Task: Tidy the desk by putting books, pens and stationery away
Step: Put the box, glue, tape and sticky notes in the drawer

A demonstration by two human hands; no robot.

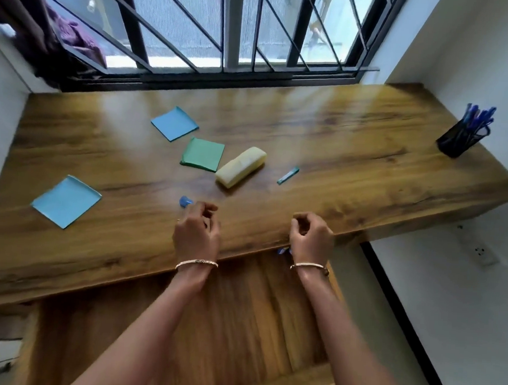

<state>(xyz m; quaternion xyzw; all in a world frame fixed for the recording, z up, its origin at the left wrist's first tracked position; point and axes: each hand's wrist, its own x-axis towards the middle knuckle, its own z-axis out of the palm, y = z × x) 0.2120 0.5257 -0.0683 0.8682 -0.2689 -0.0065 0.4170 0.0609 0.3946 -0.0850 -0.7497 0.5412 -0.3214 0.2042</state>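
Wooden desk (309, 142) under a barred window — both hands, left hand (196, 233) and right hand (311, 236), at its front edge, fingers curled; whether they pinch anything I cannot tell.

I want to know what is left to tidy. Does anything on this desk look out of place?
Yes. Two blue paper squares and a green one lie scattered at odd angles. A yellow case, a small teal stick and a blue cap sit loose, far from the pen holder.

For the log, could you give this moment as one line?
hands: left, right curled at desk edge | loose: notes, yellow case
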